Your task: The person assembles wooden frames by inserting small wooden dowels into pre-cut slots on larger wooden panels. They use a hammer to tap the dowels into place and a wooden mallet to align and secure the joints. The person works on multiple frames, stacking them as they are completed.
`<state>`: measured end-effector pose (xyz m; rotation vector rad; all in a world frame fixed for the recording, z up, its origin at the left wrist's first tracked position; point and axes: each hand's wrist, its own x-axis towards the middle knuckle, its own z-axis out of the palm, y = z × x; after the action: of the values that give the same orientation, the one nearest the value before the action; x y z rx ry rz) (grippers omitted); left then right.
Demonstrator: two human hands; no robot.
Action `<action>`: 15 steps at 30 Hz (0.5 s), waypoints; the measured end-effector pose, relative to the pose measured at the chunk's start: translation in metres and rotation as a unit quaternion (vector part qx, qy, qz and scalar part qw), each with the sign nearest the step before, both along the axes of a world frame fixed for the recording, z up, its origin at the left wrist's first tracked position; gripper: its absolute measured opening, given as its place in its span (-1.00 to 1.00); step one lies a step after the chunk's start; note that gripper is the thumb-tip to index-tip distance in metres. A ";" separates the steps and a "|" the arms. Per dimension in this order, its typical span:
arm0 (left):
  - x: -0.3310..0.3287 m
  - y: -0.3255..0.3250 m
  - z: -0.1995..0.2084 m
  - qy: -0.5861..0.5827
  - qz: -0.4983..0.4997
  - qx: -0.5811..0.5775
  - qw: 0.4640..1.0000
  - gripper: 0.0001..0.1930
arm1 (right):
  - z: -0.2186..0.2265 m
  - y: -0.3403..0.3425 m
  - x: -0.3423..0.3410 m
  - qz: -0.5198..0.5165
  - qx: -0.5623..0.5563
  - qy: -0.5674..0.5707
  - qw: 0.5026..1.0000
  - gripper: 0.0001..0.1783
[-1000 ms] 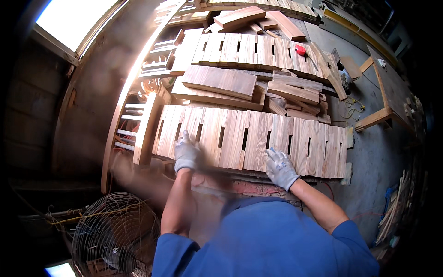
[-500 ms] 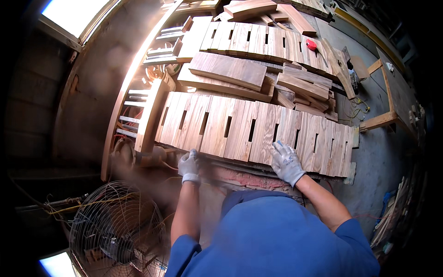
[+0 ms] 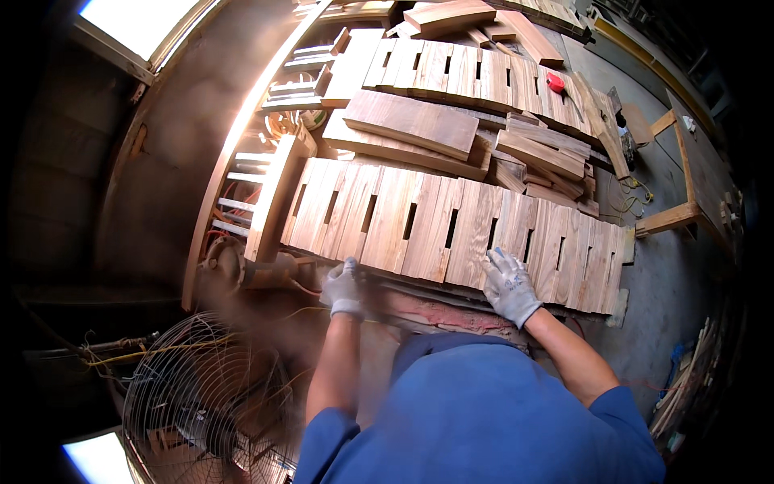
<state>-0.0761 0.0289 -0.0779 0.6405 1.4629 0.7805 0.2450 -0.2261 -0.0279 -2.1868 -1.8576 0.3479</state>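
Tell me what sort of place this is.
Probably a woodworking shop: a row of slotted wooden pieces lies under the gloved right hand, loose boards are piled beyond, and what looks like a red tape measure rests on another row.

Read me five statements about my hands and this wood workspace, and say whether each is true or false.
1. The right hand lies on the near row of slotted, light-brown wooden boards. True.
2. The left hand is bare. False: it wears a pale grey glove.
3. A small, rounded red object sits on the second row of similar boards. True.
4. The round, wire-guarded fan stands at the picture's lower right. False: it is at lower left.
5. Loose brown wooden planks lie stacked between those two rows. True.
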 end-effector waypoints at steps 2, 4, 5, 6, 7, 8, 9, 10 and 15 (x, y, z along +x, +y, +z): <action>0.000 -0.001 0.000 -0.022 0.000 0.004 1.000 -0.75 | 0.001 -0.001 0.000 -0.001 -0.002 -0.002 1.000 -0.32; 0.001 0.000 -0.003 0.013 -0.006 0.009 1.000 -0.74 | 0.005 0.001 0.000 -0.003 -0.004 0.005 1.000 -0.32; 0.002 0.000 -0.001 -0.002 -0.016 0.002 1.000 -0.76 | 0.010 0.002 -0.002 -0.003 -0.007 0.005 1.000 -0.32; 0.002 -0.001 0.006 -0.017 -0.027 -0.005 0.999 -0.77 | 0.011 0.002 -0.002 -0.002 -0.008 0.005 1.000 -0.32; -0.006 0.003 -0.008 -0.068 -0.040 0.003 0.997 -0.78 | 0.012 0.003 -0.002 0.001 -0.008 0.005 1.000 -0.31; -0.017 0.008 -0.012 -0.097 -0.060 -0.013 0.993 -0.78 | 0.013 0.004 -0.003 0.003 -0.009 0.006 1.000 -0.30; -0.024 0.014 -0.007 -0.126 -0.082 -0.030 0.988 -0.77 | 0.013 0.004 -0.003 0.002 -0.012 0.007 1.000 -0.30; -0.028 0.019 -0.002 -0.155 -0.104 -0.047 0.981 -0.76 | 0.014 0.005 -0.004 0.001 -0.017 0.007 1.000 -0.29; -0.048 0.070 0.058 0.472 -0.060 0.307 0.824 -0.56 | 0.007 -0.001 -0.002 -0.007 -0.016 0.007 1.000 -0.28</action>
<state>-0.1243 0.0992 -0.0203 1.7896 2.0155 0.8810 0.2426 -0.2270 -0.0214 -2.2112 -1.8407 0.3903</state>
